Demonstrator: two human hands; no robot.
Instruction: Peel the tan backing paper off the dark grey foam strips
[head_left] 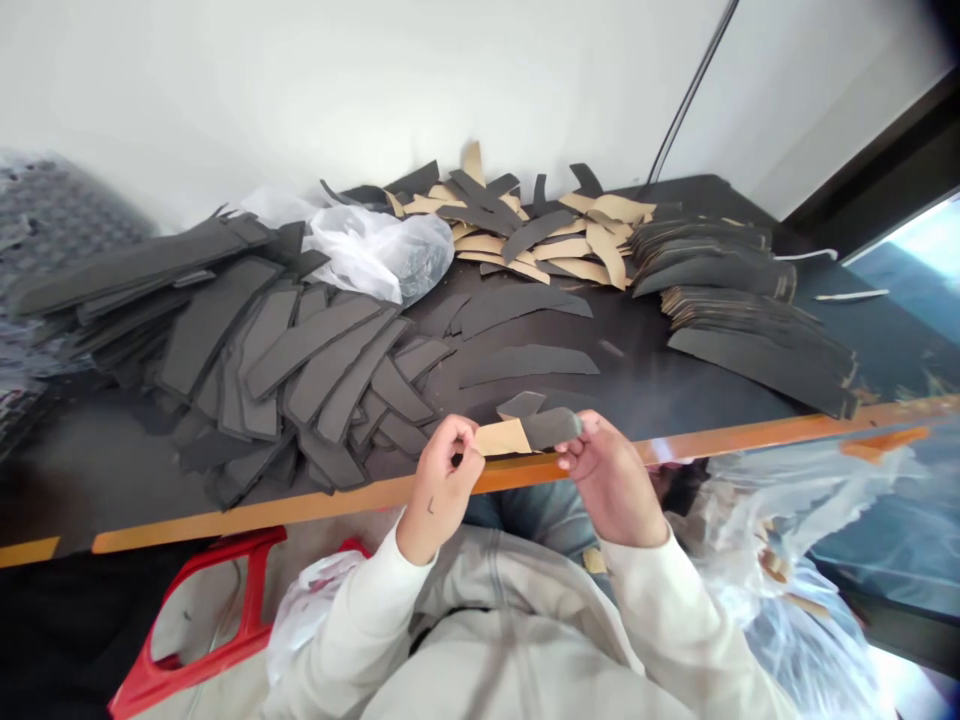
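I log one strip finger-pinched at both ends: tan by left hand, dark by right hand; grey pieces heaped left of fingers.

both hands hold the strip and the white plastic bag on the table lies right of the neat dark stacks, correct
Not quite: the head view shows the white plastic bag on the table left of the neat dark stacks. The left hand and right hand do hold the strip.

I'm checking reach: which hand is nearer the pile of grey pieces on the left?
Left. The left hand is just right of the pile of grey pieces; the right hand is farther right.
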